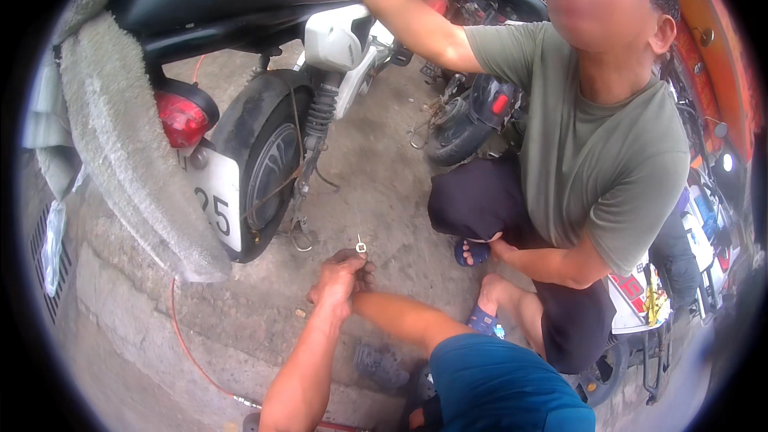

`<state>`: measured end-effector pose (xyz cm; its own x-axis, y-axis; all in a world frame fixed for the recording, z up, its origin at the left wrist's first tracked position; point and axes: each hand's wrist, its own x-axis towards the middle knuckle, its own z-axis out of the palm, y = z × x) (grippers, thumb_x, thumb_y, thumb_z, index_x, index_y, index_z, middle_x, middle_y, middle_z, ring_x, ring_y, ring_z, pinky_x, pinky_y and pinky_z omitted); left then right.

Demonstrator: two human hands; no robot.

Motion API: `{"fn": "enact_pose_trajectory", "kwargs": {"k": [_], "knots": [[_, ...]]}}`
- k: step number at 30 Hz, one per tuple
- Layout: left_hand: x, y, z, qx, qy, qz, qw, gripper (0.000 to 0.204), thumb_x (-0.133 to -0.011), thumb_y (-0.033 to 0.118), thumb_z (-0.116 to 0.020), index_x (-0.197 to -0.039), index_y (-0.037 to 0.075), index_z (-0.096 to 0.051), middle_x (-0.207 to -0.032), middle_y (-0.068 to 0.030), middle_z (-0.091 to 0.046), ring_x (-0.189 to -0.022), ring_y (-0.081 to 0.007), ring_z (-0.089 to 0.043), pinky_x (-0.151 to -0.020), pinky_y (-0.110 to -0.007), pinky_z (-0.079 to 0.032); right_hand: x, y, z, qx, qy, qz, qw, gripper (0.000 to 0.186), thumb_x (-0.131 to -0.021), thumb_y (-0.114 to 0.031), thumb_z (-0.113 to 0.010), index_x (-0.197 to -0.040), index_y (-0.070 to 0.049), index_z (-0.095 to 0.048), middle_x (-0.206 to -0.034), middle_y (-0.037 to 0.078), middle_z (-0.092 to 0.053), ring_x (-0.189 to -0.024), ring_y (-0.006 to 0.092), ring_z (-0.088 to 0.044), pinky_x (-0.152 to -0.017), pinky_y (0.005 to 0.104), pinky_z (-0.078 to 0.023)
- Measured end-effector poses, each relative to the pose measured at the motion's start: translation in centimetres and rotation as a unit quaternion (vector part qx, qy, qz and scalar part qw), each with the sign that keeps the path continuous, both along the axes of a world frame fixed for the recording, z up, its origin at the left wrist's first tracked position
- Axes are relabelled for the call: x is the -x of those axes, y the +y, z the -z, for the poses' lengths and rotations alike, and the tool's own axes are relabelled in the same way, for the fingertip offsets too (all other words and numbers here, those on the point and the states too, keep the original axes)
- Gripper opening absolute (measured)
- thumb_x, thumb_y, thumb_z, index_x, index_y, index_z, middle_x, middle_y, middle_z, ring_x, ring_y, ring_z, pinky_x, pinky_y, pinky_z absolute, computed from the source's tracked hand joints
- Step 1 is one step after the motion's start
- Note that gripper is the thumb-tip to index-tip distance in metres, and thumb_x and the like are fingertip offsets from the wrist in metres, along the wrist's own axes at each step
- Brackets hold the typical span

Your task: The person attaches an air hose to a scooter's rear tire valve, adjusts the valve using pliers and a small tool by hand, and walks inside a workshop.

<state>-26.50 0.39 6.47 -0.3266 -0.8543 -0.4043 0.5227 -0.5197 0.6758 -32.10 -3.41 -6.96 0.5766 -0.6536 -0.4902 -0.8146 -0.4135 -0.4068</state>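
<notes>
Motorbikes (486, 110) stand parked behind a green-shirted person (608, 152).

Creased blue cloth (512, 384) is worn, the left forearm (298, 376) bare

The grey, stained concrete floor (376, 172) is lit evenly by pale light. At the far left, a dark slotted grate (38, 242) is seen; the upper right is bordered by an orange panel (730, 60).

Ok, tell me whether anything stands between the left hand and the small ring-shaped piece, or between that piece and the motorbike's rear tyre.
Nothing visible separates the left hand from the ring-shaped piece just beyond it. Toward the rear tyre, a thin curved loop shows partly in between; its depth is unclear.
</notes>
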Motion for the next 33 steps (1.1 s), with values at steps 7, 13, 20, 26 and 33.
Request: {"fn": "enact_pose_trajectory", "kwargs": {"k": [7,13,20,26,33], "knots": [[-0.1,-0.2,0.2,0.007,0.013,-0.022,1.0,0.018,-0.085,0.008,-0.054,-0.101,0.001,-0.051,-0.076,-0.01,-0.055,-0.062,-0.0199,-0.051,-0.056,-0.035,-0.045,0.0,-0.4,0.0,0.003,0.006,-0.014,1.0,0.028,-0.085,-0.025,-0.057,-0.103,-0.004,-0.062,-0.086,0.007,-0.064,-0.083,0.0182,-0.06,-0.074,0.0313,-0.046],[-0.3,-0.2,0.7,-0.017,0.022,-0.043,0.999,0.021,-0.083,0.005,-0.054,-0.103,-0.001,-0.054,-0.074,-0.0107,-0.057,-0.057,-0.0177,-0.053,-0.051,-0.031,-0.047,-0.1,-0.3,-0.3,0.005,0.011,-0.021,1.0,0.027,-0.085,-0.024,-0.057,-0.102,-0.004,-0.062,-0.087,0.008,-0.064,-0.083,0.0195,-0.06,-0.075,0.0322,-0.046],[-0.8,0.1,1.3,-0.015,-0.006,-0.033,0.999,0.021,-0.083,0.007,-0.051,-0.103,0.0,-0.05,-0.074,-0.0095,-0.054,-0.059,-0.0192,-0.05,-0.053,-0.036,-0.045,-1.0,0.0,-0.3,0.004,0.007,-0.032,0.999,0.027,-0.084,-0.024,-0.057,-0.101,-0.004,-0.062,-0.087,0.009,-0.064,-0.084,0.0209,-0.06,-0.076,0.0333,-0.046],[-0.6,-0.9,1.6,-0.009,-0.021,-0.042,0.999,0.02,-0.082,0.006,-0.051,-0.101,0.001,-0.052,-0.074,-0.0084,-0.055,-0.058,-0.018,-0.051,-0.052,-0.034,-0.045,-0.9,-0.5,-0.6,0.016,0.008,-0.03,0.999,0.026,-0.083,-0.024,-0.058,-0.1,-0.004,-0.063,-0.088,0.009,-0.064,-0.085,0.0222,-0.061,-0.077,0.0343,-0.046],[-0.5,0.2,0.8,-0.013,-0.037,-0.061,0.997,0.02,-0.081,0.009,-0.054,-0.1,0.003,-0.054,-0.073,-0.0081,-0.057,-0.058,-0.0172,-0.052,-0.053,-0.033,-0.045,-0.9,-0.3,-1.6,0.045,0.017,-0.031,0.998,0.026,-0.083,-0.023,-0.058,-0.099,-0.005,-0.063,-0.089,0.01,-0.065,-0.086,0.0236,-0.061,-0.078,0.0354,-0.046]]}}
